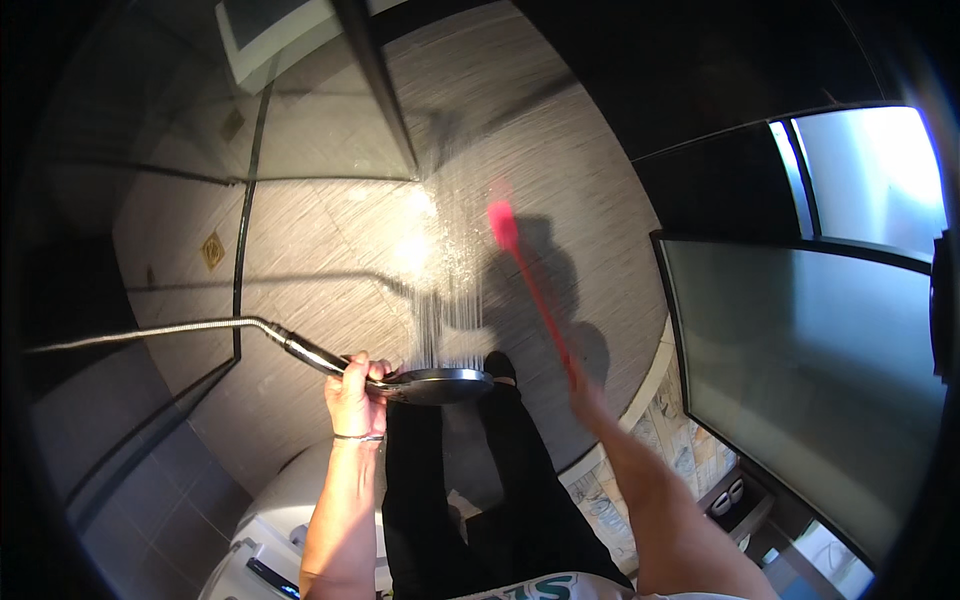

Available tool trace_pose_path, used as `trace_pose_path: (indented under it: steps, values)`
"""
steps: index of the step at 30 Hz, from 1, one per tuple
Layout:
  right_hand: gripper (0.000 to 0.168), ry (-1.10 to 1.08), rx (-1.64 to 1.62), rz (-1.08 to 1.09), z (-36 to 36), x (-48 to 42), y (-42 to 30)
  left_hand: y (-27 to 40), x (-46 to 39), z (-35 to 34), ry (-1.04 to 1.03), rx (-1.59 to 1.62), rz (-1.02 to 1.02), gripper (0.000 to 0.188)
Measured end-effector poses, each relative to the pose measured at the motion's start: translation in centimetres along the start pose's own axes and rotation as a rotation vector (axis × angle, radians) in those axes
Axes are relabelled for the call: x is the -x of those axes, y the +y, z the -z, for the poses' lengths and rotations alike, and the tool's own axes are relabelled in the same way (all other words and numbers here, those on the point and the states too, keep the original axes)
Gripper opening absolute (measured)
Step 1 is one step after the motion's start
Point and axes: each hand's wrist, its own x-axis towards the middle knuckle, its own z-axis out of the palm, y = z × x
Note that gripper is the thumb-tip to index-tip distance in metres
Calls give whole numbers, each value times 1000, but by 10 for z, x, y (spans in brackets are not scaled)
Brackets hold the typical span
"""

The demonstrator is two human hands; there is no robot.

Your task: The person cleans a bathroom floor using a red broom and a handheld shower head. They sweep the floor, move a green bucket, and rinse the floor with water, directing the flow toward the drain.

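Observation:
My left hand (356, 405) grips the handle of a handheld shower head (439, 386) with a round, dark and chrome head. Water streams (448, 307) fan out from its face onto the wet tiled floor (337, 225). A metal shower hose (172, 331) runs from the handle off to the left. In my right hand (589, 401) is a long-handled red brush (538, 281). Its pink-red head is blurred by motion and lies just right of the spray, at or near the floor; contact cannot be told.
A clear glass partition (337, 135) with dark framing stands ahead on the left. A square brass floor drain (213, 251) lies beyond a dark strip. White toilet (259, 525) is at lower left. To the right are a black-framed frosted panel (802, 337) and a low shelf (742, 517).

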Motion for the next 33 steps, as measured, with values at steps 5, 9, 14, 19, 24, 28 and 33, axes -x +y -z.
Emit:
trace_pose_path:
  steps: [5, 9, 14, 19, 24, 28, 33]
  values:
    - [41, -148, -142, -162, 2, 56, -25, 3, -4, -4, 40, -86, -30, 14]
    - [40, 202, -140, 212, 15, -26, -50, 7, -6, -6, -40, -58, -107, 15]
    - [50, -83, -143, -241, -50, 75, 61, 11, -5, -17, -53, 9, -48, 14]
    - [47, -1, -193, -92, -51, 97, 44, 10, 0, -28, -101, 47, -63, 18]
    - [43, 296, -385, 393, 53, -63, -113, 18, 15, -39, -126, -7, -45, 19]
    - [38, 34, -323, 379, 113, -92, -179, 24, 28, -53, -60, -16, 15, 20]
    - [30, 94, -87, 603, 107, -81, -216, 29, 37, -68, -90, 13, 80, 21]
